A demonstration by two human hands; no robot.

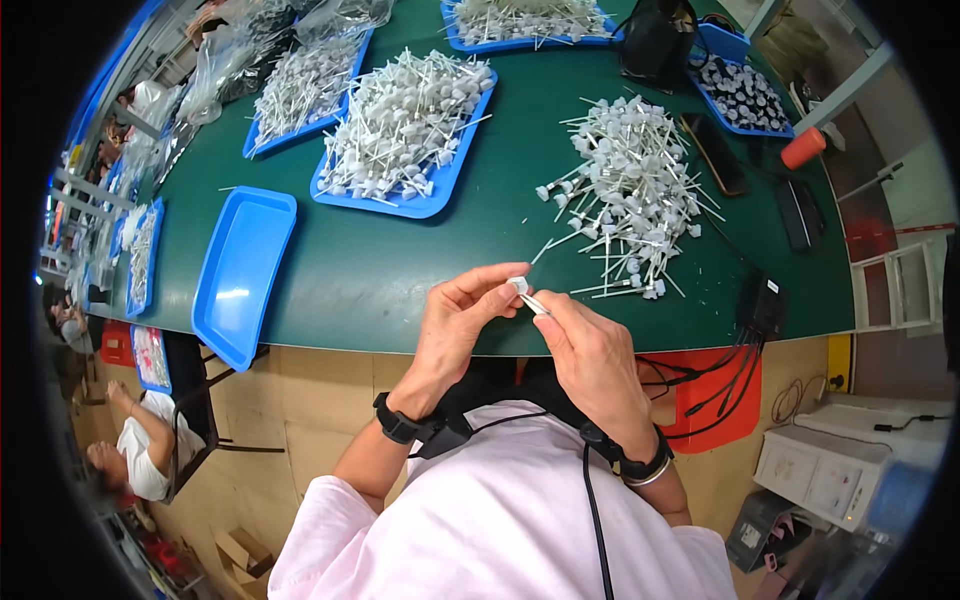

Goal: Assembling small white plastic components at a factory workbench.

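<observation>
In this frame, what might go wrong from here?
The left hand pinches a small white piece; it might slip, as might the slim pale object in the right hand. The blue tray left of the hands overhangs the green table and might tip if bumped. The loose white heap could scatter if nudged.

White piece (519,285) partly hidden by left hand (458,318), far tray (457,41) cut off at top, co-worker (150,445) blurred

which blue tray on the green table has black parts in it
The far-right tray, beyond the phone: its parts show black, while the other heaped trays there hold whitish ones.
</observation>
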